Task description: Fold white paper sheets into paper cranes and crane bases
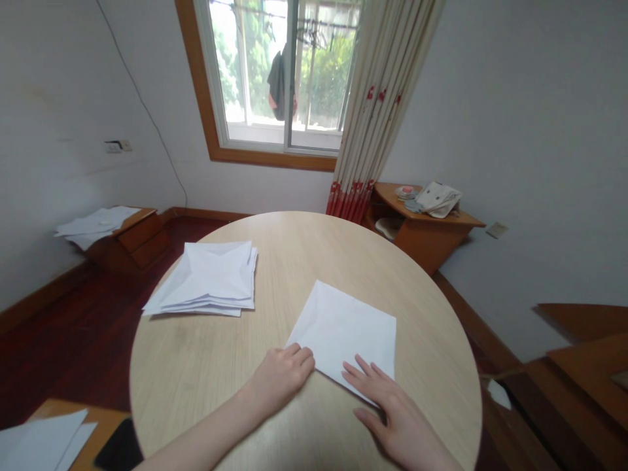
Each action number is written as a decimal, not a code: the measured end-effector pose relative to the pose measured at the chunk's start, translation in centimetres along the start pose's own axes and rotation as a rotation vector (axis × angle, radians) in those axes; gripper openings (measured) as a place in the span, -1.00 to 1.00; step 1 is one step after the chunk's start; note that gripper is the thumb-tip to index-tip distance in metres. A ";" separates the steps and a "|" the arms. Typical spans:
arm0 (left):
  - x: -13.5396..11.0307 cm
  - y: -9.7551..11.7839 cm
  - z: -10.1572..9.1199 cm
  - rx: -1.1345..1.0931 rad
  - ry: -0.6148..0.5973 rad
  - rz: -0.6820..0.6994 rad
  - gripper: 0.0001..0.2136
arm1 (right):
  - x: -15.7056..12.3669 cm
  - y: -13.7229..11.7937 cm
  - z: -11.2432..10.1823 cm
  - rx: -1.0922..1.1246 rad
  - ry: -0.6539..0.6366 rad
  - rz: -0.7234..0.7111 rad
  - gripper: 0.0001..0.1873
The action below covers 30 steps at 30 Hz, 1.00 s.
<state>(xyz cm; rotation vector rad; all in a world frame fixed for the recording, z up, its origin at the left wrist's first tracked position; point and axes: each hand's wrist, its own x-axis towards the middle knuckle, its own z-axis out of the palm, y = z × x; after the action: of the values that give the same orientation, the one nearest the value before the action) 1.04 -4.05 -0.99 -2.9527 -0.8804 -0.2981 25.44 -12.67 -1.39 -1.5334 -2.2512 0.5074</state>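
Observation:
A white paper envelope (350, 330) lies flat and slightly turned on the round wooden table (294, 242). Its near left corner is under the curled fingers of my left hand (284, 373), which are closed at the paper's edge. My right hand (387, 405) rests over the near right edge, fingers stretched out on the paper and thumb apart. To the left on the table sits a stack of several white envelopes (216, 271), loosely aligned, with creases showing on the top one.
A low stool or cabinet with papers (19, 441) and a dark phone-like object (120, 445) is at the lower left. A drawer cabinet (144, 235) stands by the left wall; a corner shelf (432, 232) holds a cloth bag (439, 198) beside the curtain (377, 98). Wooden furniture (593, 366) lies right.

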 end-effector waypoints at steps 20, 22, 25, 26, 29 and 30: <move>0.8 0.5 0.2 -0.123 0.024 -0.257 -0.86 | 3.1 2.4 -3.6 0.511 0.077 0.365 -0.46; 0.8 0.5 0.5 -0.130 0.021 -0.290 -0.89 | 3.6 2.3 -3.9 0.488 0.123 0.355 -0.52; 0.8 0.4 0.9 -0.161 0.024 -0.340 -0.90 | 4.4 2.5 -4.1 0.389 0.197 0.313 -0.59; 0.9 0.4 1.0 -0.170 0.027 -0.349 -0.89 | 4.7 2.6 -4.2 0.349 0.213 0.311 -0.60; 0.9 0.4 1.2 -0.192 0.047 -0.338 -0.89 | 5.6 3.2 -4.2 0.227 0.215 0.332 -0.60; 1.0 0.5 1.2 -0.196 0.056 -0.326 -0.90 | 5.8 3.3 -4.2 0.176 0.209 0.344 -0.61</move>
<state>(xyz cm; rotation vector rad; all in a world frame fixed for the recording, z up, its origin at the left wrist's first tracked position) 2.30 -3.79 -1.99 -2.9426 -1.4005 -0.5040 28.17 -5.70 1.18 -1.7955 -1.7484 0.5915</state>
